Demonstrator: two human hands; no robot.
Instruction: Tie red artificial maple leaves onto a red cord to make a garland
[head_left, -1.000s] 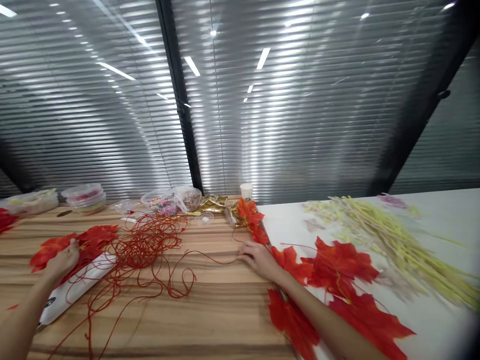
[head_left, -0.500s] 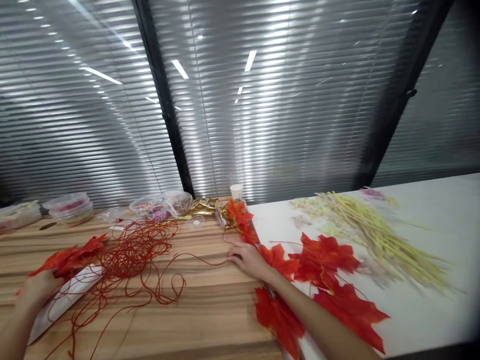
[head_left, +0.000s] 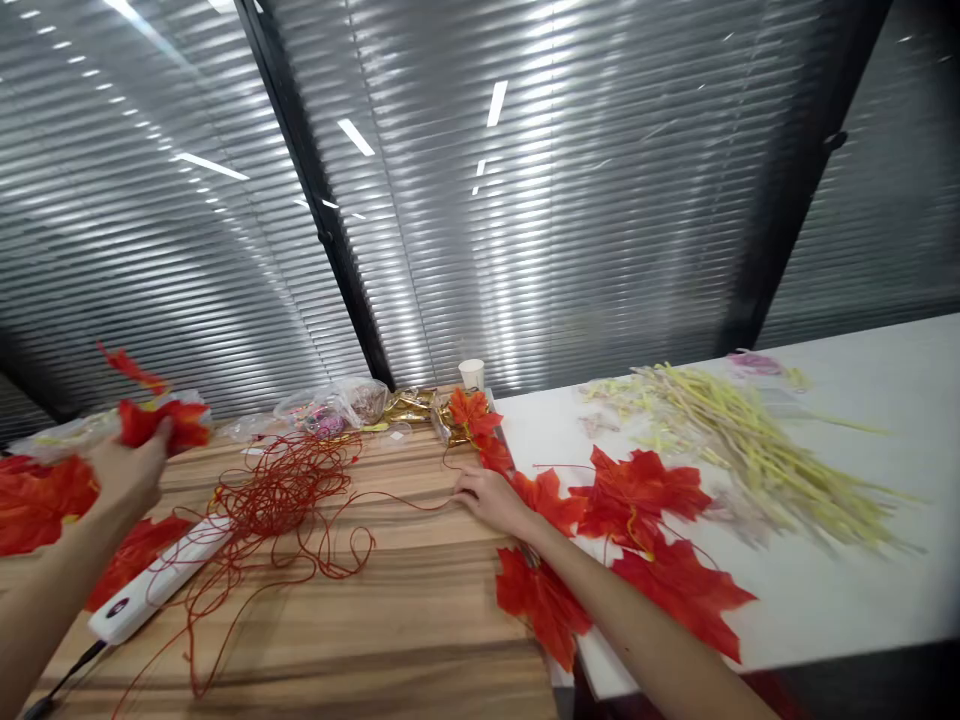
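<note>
The left hand (head_left: 135,465) is gripping red artificial maple leaves (head_left: 187,428) above the desk (head_left: 435,625); the right hand (head_left: 491,500) is pinching the red cord (head_left: 409,502) lying there. Leaf picking is apparently going on, and the next move is probably calling for separating one leaf.

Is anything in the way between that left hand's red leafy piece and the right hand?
Yes: tangled red cord lies on the wooden table between the left hand and right hand; the red leafy piece appears raised.
</note>
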